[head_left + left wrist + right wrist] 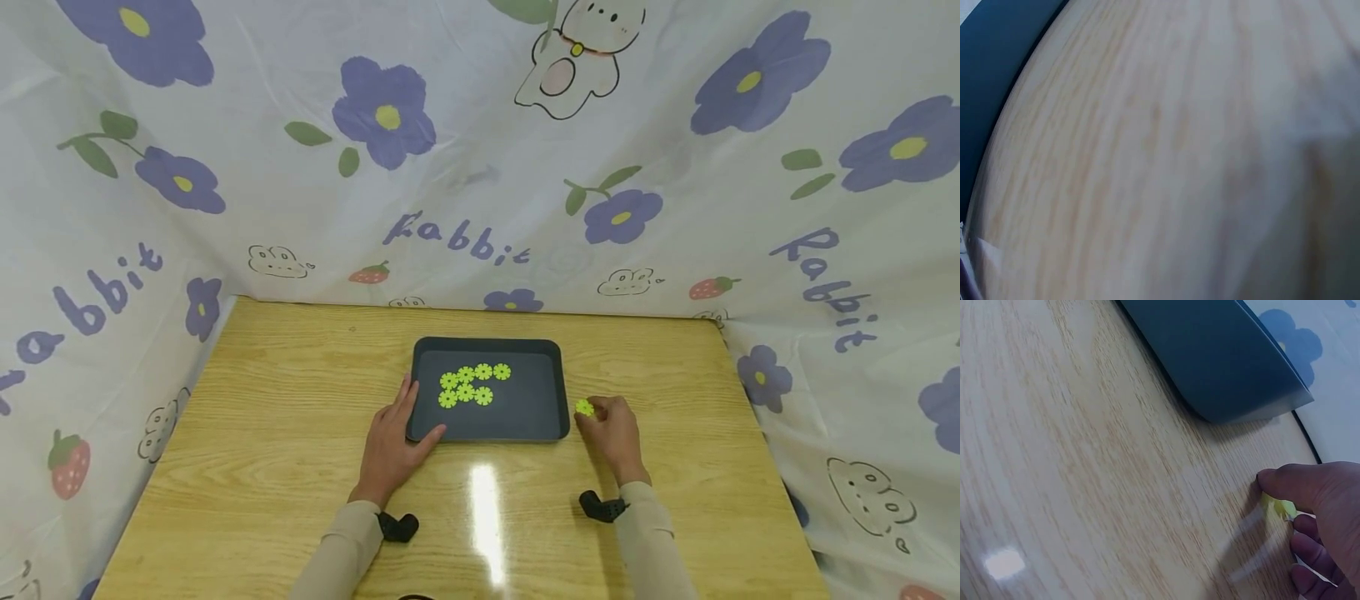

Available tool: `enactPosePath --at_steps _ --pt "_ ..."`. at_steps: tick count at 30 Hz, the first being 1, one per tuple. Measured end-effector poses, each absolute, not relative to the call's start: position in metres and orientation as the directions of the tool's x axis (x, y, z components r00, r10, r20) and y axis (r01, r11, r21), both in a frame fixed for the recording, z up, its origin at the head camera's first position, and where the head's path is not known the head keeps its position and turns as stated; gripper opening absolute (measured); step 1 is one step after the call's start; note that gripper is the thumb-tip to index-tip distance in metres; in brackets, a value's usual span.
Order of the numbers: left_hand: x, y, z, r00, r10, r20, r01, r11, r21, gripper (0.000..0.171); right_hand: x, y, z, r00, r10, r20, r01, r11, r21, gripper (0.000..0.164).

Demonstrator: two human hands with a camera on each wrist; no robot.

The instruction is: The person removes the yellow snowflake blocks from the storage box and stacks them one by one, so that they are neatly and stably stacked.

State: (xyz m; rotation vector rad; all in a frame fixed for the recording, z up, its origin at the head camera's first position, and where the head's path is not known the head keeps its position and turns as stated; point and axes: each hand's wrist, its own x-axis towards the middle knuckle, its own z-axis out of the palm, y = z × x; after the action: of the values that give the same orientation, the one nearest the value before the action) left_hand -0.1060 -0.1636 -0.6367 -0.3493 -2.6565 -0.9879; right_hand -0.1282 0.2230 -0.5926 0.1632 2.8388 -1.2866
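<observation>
A dark grey tray (pixel 525 417) lies on the table, with several yellow-green notched discs (pixel 466 374) grouped in two rows toward its left side. My left hand (pixel 393 442) rests on the tray's left edge and front left corner, fingers straight and thumb spread along the front rim. Just right of the tray, my right hand (pixel 613 429) pinches one more yellow-green notched disc (pixel 584 407) between thumb and fingers. In the right wrist view that disc (pixel 1280 506) shows partly behind the thumb, low over the wood. The left wrist view shows only the tray's side (pixel 997 81), not the fingers.
The wooden table (pixel 300 375) extends around the tray on all sides. A white cloth (pixel 465 167) printed with purple flowers hangs along the back and both sides. Black camera mounts (pixel 397 527) sit on both wrists. Light glares on the wood in front of the tray.
</observation>
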Motion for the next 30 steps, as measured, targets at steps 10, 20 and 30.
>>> enactPosePath --at_steps 10,20,30 --pt "-0.1055 -0.1635 -0.6355 -0.925 0.127 0.359 0.332 0.731 0.597 0.089 -0.1269 0.2258 -0.5886 -0.993 0.088 -0.078 0.117 0.642 -0.758 0.041" --pt "-0.1063 -0.1635 -0.6373 -0.923 0.122 0.365 0.333 0.73 0.597 0.086 -0.1301 0.232 -0.5894 -0.993 0.086 -0.08 0.117 0.671 -0.732 0.038" --pt "-0.1067 -0.1634 -0.6358 -0.936 0.116 0.333 0.308 0.731 0.609 0.085 -0.134 0.227 -0.5885 -0.992 0.119 -0.029 0.1 0.649 -0.754 0.049"
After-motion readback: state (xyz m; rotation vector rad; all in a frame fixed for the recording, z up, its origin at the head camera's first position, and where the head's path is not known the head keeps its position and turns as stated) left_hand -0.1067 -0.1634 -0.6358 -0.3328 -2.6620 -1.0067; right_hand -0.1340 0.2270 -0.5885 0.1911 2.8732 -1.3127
